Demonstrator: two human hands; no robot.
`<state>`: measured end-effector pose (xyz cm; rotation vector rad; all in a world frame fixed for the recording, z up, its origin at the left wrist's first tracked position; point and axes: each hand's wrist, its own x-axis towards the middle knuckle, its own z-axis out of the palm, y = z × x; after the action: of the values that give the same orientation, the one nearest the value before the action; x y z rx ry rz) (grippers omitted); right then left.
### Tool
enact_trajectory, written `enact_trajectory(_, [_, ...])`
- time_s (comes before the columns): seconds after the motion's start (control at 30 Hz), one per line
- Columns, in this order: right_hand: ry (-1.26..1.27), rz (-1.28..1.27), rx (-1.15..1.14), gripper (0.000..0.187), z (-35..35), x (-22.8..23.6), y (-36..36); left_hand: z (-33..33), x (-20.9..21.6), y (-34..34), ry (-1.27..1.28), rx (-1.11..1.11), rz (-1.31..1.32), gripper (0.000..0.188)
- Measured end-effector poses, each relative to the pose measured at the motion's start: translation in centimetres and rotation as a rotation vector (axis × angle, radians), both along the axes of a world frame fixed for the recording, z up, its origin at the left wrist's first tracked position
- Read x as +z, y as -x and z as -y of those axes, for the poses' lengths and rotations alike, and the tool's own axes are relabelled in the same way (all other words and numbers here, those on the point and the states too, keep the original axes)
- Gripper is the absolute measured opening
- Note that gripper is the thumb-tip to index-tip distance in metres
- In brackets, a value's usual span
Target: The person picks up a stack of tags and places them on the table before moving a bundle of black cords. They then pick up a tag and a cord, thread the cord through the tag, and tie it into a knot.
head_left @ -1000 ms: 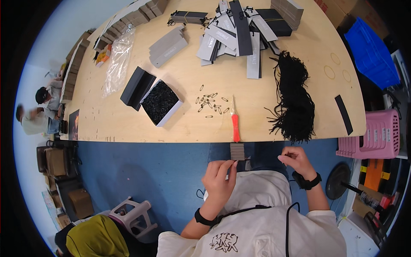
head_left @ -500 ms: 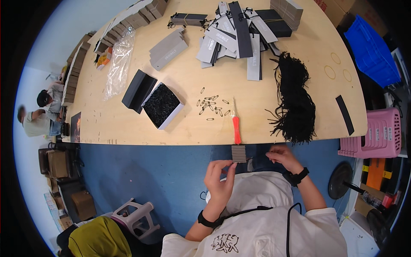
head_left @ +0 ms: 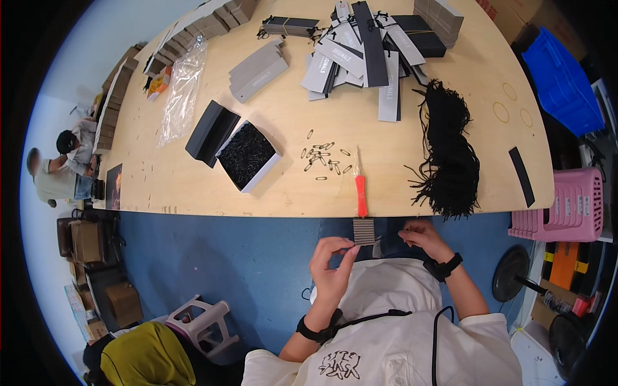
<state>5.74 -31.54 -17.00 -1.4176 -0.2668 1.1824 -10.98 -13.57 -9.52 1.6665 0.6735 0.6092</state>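
At the table's front edge a small brown ribbed piece [head_left: 364, 231] sits just below a pointed tool with a red handle [head_left: 361, 196]. My left hand [head_left: 331, 265] is closed, thumb and forefinger tips pinched together at the ribbed piece's lower left corner; whatever they grip is too small to name. To the right of that piece my right hand [head_left: 425, 238] is also closed in a pinch, and what is in its fingers cannot be made out. Several small dark metal loops [head_left: 322, 157] lie scattered left of the tool. A thick bundle of black cords [head_left: 449, 145] rests to the right.
An open box [head_left: 248, 157] full of small black pieces stands left of centre. Grey and black tags [head_left: 367, 51] are heaped at the back, near a grey card stack [head_left: 259, 71]. Rubber bands [head_left: 501, 112] and a black strip [head_left: 522, 177] lie right. A pink basket [head_left: 573, 206] stands beside the table.
The whole table scene has shifted slightly to the right in the picture. My hands keep almost the same place and pinched pose.
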Motion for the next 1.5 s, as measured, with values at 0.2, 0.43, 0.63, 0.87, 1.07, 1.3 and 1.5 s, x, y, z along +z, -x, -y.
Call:
enact_trajectory(0.2, [-0.003, 0.002, -0.003, 0.022, 0.1, -0.3, 0.1, -0.4, -0.5, 0.2, 0.031, -0.083, 0.038, 0.013])
enact_trajectory(0.43, [0.011, -0.003, 0.003, 0.021, 0.1, -0.1, 0.1, -0.1, -0.9, 0.1, 0.029, -0.069, 0.048, 0.014])
enact_trajectory(0.63, [0.015, -0.024, -0.002, 0.019, 0.3, -0.6, 0.1, -0.3, -1.0, 0.1, 0.037, -0.038, 0.060, 0.015])
enact_trajectory(0.87, [0.037, -0.037, 0.012, 0.017, 0.3, -1.0, 0.1, -0.2, -0.6, -0.1, 0.004, 0.010, 0.064, 0.014])
enact_trajectory(1.07, [0.033, -0.055, -0.002, 0.016, 0.3, -0.7, 0.1, -0.1, 0.4, -0.4, -0.263, -0.022, 0.103, 0.017])
enact_trajectory(1.3, [0.022, -0.054, -0.013, 0.015, 0.4, -1.0, 0.1, -0.5, 0.1, -0.4, -0.323, -0.042, 0.142, 0.017])
enact_trajectory(1.5, [0.014, -0.043, -0.008, 0.017, 0.4, -0.8, -0.1, -0.4, 0.8, -0.5, -0.396, -0.051, 0.081, 0.018])
